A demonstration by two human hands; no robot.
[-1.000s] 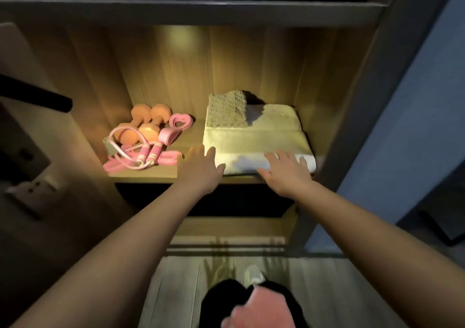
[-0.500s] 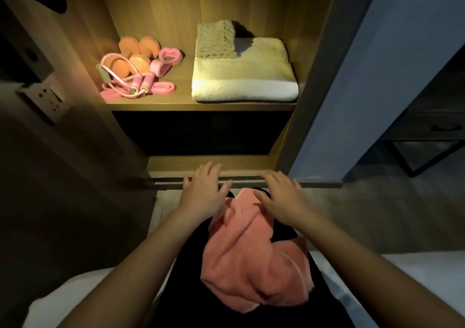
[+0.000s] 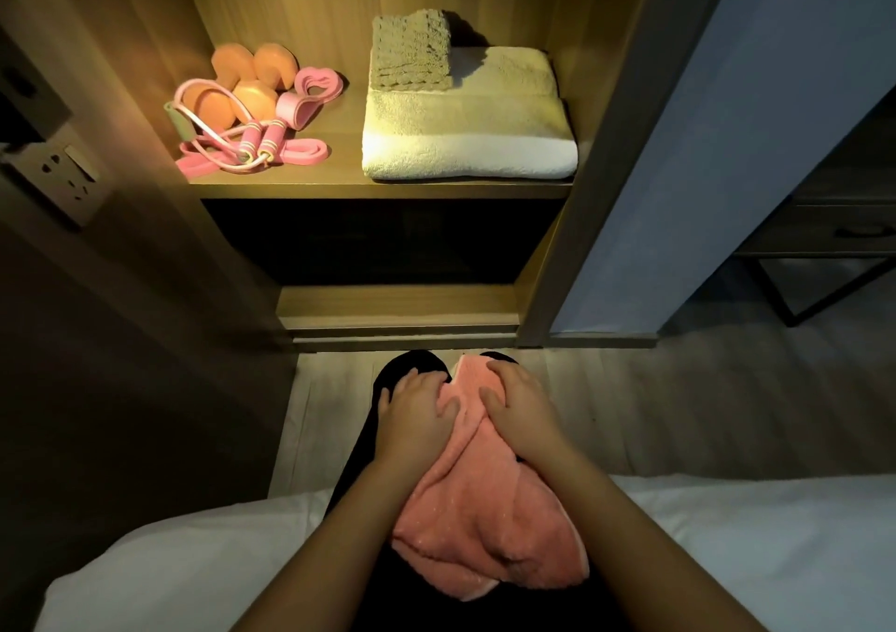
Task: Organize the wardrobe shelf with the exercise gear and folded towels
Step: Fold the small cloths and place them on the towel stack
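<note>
Two hands are down on the pink towel (image 3: pixel 485 525), which lies crumpled across our lap in the lower middle of the frame. Our right hand (image 3: pixel 521 408) curls its fingers over the towel's upper fold with the thumb pressed into the cloth. Our left hand (image 3: pixel 419 413) lies on the towel's left edge with fingers bent over the knee, and we cannot tell whether it actually pinches the fabric. At the top of the frame the lit shelf (image 3: pixel 339 187) holds the exercise gear at left: orange dumbbells (image 3: pixel 242 78), a pink jump rope (image 3: pixel 252 144) and pink resistance bands (image 3: pixel 310 98) in a loose heap. At right sits a folded cream towel (image 3: pixel 465 122) with a small knitted cloth (image 3: pixel 412 49) on its upper left corner. We judge the pink towel needs folding before it joins that stack. Folding on a soft, rounded lap may leave uneven edges, so the bundle sits lumpy and slides off the cream towel. A one-sided grip may let the loose lower end fall open toward the floor. Reaching in, we might also nudge the knitted cloth or snag the rope's loops.
</note>
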